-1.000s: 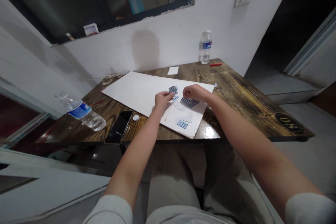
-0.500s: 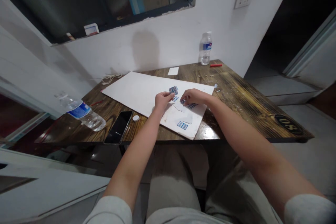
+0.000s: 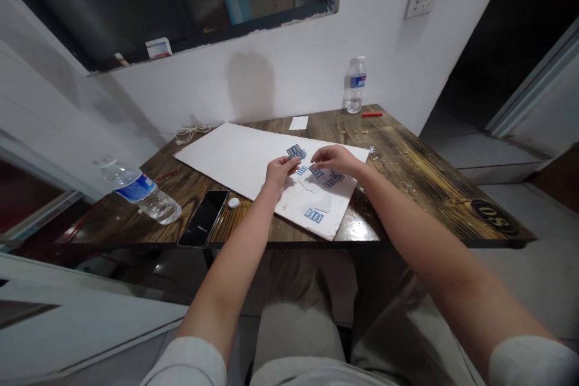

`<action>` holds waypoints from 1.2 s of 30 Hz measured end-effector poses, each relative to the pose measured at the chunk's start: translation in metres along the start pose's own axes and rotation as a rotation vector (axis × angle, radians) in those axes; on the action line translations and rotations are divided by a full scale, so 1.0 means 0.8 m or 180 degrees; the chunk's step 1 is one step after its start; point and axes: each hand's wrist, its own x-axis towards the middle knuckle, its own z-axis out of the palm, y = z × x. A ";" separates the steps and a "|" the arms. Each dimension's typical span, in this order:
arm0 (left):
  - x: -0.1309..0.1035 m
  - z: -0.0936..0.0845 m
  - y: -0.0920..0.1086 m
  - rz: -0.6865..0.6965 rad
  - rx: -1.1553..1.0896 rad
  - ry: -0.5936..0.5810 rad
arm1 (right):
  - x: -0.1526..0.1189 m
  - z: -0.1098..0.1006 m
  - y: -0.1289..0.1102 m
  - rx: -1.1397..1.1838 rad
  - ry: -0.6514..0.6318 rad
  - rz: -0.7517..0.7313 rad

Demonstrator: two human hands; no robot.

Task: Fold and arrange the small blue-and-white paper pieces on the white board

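Note:
My left hand (image 3: 279, 171) is closed on a small fan of blue-patterned cards (image 3: 296, 152) above the white board (image 3: 226, 154). To its right, my right hand (image 3: 335, 160) is bent over the board, fingertips together at the edge of a blue-patterned card (image 3: 315, 170). More patterned cards (image 3: 333, 179) lie partly under the right hand. Nearer the board's front corner are a white card (image 3: 322, 204) and a blue-striped card (image 3: 313, 215). Another small striped piece (image 3: 301, 170) sits between the hands.
On the wooden table (image 3: 407, 175) are a phone (image 3: 203, 218), a white cap (image 3: 233, 202), a lying bottle (image 3: 145, 190), a standing bottle (image 3: 356, 85), a red pen (image 3: 372, 114), a white paper (image 3: 298, 123) and a coiled cable (image 3: 192, 132).
My right hand has lifted slightly, and the patterned cards beneath it show more. The cards in my left hand have shifted a little to the left and spread.

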 end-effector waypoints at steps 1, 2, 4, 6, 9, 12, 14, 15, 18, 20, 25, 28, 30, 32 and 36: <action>0.000 0.000 0.001 -0.0011 -0.0074 -0.0023 | 0.000 0.001 -0.001 0.0280 -0.0014 0.0039; -0.001 0.000 0.002 -0.0021 -0.0120 -0.0046 | -0.001 0.001 -0.002 0.0521 -0.0016 0.0064; -0.002 0.001 0.003 -0.0035 -0.0130 -0.0081 | -0.002 0.003 -0.005 0.0867 0.0034 0.0057; -0.002 0.001 0.003 -0.0025 -0.0071 -0.0119 | -0.003 0.005 -0.008 0.1110 0.0132 -0.0019; -0.003 0.002 0.001 0.0004 0.0034 -0.0172 | -0.002 0.008 -0.011 0.1402 0.0285 -0.0122; -0.003 0.003 0.000 0.0000 0.0139 -0.0163 | 0.000 0.011 -0.009 0.1512 0.0374 -0.0169; -0.003 0.004 0.000 0.0013 0.0185 -0.0145 | 0.001 0.013 -0.006 0.1501 0.0440 -0.0184; -0.004 0.004 0.000 0.0027 0.0199 -0.0137 | 0.002 0.014 -0.004 0.1478 0.0485 -0.0187; -0.004 0.004 0.001 0.0060 0.0200 -0.0105 | 0.003 0.017 0.001 0.1439 0.0551 -0.0184; -0.004 0.004 0.001 0.0075 0.0170 -0.0095 | 0.003 0.020 0.001 0.1483 0.0515 -0.0176; -0.003 0.003 -0.001 0.0102 0.0132 -0.0120 | 0.003 0.023 -0.002 0.1617 0.0662 -0.0153; -0.003 0.003 -0.001 0.0125 0.0171 -0.0125 | 0.005 0.022 0.001 0.1567 0.0742 -0.0139; -0.004 0.004 0.000 0.0116 0.0222 -0.0097 | 0.006 0.021 0.005 0.1489 0.0803 -0.0107; -0.005 0.004 0.001 0.0104 0.0291 -0.0060 | 0.007 0.020 0.007 0.1448 0.0895 -0.0080; -0.006 0.004 0.001 0.0111 0.0347 -0.0038 | 0.007 0.023 0.004 0.1627 0.0953 -0.0033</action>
